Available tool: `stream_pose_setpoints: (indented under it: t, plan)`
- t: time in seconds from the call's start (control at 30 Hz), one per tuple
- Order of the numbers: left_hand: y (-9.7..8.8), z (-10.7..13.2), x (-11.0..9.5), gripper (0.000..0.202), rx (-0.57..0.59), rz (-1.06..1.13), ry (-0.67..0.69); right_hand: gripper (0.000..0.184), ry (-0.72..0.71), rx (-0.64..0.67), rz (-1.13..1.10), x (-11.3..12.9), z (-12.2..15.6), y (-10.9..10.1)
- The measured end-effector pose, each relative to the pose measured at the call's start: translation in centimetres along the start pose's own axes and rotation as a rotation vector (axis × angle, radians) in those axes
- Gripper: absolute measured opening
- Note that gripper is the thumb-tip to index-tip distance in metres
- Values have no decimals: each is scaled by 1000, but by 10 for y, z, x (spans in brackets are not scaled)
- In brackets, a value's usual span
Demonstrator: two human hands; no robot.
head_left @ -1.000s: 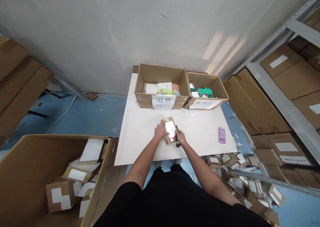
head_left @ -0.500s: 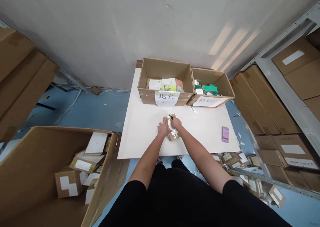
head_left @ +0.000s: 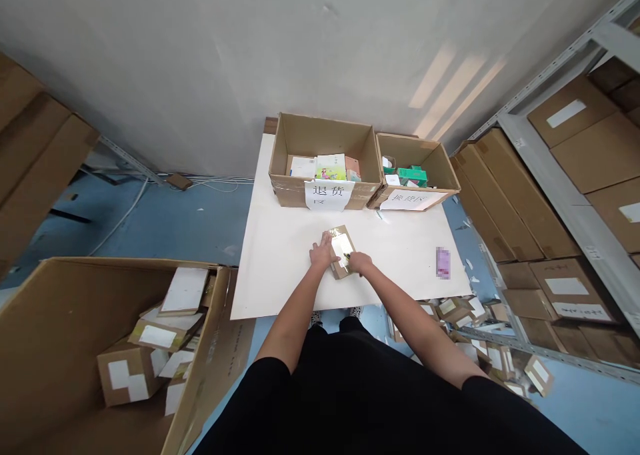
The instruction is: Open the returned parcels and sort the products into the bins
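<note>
A small cardboard box with a white label and shiny tape lies on the white tabletop. My left hand holds it down along its left side, thumb over the top and fingers at the edge. My right hand is closed at the box's lower right edge. Its fingers wrap round a box cutter, of which only a small dark part shows; the hand hides the rest.
Two open cartons with paper signs, the left carton and the right carton, hold small boxes at the table's back. A blurred purple item lies right. A big carton of parcels stands left; shelves stand right.
My right hand has moved from the far end of the box toward its near right side with the box cutter. My left hand stays on the box. The view has shifted slightly.
</note>
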State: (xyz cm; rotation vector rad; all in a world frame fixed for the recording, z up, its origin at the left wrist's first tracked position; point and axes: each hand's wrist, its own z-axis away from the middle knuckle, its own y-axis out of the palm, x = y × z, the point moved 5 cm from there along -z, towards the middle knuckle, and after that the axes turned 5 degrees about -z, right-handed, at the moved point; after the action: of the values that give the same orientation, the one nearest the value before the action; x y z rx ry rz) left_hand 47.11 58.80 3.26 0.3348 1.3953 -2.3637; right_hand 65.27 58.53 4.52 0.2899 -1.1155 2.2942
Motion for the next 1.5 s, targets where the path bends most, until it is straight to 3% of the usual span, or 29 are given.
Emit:
stream_pose_setpoints:
  t: [0.17,0.37,0.47,0.53,0.63,0.73,0.83,0.97,1.07,1.17,1.27,1.37,1.5]
  plan:
    - [2,-1,0,114,-11,33,8,19,-29,-60,-182,-70,43,19]
    - [-4,1,-1,116,-8,3,10,23,46,-14,-230,-111,73,18]
    - [-7,6,-9,116,-7,-12,9,22,59,-94,-276,-129,90,15]
    - [-7,11,-16,115,-4,-49,-12,26,83,-189,-266,-131,95,14]
    - [-6,21,-24,110,-1,-113,-56,43,157,-271,-227,-115,85,13]
    - [-4,33,-26,106,1,-163,-89,53,189,-296,-230,-89,60,8]
    - [-3,43,-22,100,21,-205,-115,51,195,-332,-284,-69,30,-3]
    - [-1,52,-18,97,63,-266,-169,53,221,-361,-348,-57,-4,-25]
    - [1,54,-22,100,167,-289,-215,58,166,-365,-365,-51,-21,-40]
    - [-6,46,-33,89,165,-299,-191,43,105,-331,-486,-55,-26,-46]
    - [-15,30,-50,74,63,-320,-34,34,119,-310,-656,-74,-18,-41]
    - [-7,18,-62,76,92,-359,162,35,74,-252,-799,-92,-6,-30]
    - [9,12,-57,85,120,-413,192,36,46,-67,-874,-105,0,-16]
